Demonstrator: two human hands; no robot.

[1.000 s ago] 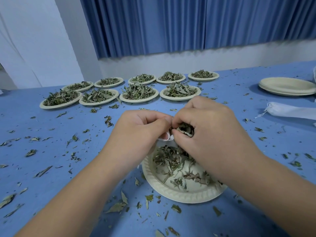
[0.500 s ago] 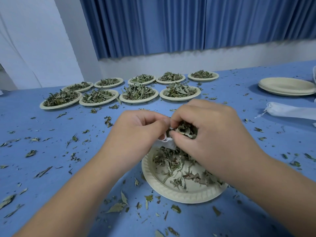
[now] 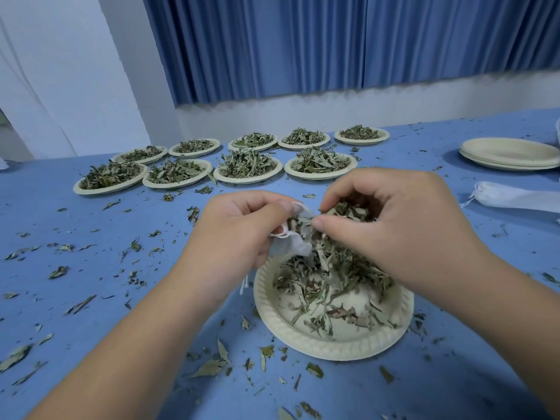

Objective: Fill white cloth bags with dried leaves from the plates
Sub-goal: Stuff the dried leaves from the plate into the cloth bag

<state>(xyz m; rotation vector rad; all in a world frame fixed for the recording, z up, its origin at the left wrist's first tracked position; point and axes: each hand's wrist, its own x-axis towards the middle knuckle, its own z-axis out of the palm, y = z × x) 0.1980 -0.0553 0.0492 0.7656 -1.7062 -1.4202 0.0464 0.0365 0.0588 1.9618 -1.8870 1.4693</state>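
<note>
Over blue table (image 3: 91, 298), left hand (image 3: 239, 234) pinches bag (image 3: 292, 245), right hand (image 3: 403, 225) grips leaves (image 3: 348, 212).

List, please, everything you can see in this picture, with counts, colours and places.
table: one, blue cover.
heaped leaf plates: nine, cream, two rows at the far side.
near plate: one, cream, part-emptied, nearest the camera.
empty plates: a stack, cream, far right; count unclear.
cloth bag: one, white, held over the near plate's left rim.
spare bag: one, white, lying at right.
loose leaf bits: many, grey-green, scattered all around.
curtain: blue, behind.
left hand: one, grips the cloth bag.
right hand: one, pinches a clump of leaves at the bag's mouth.
</note>
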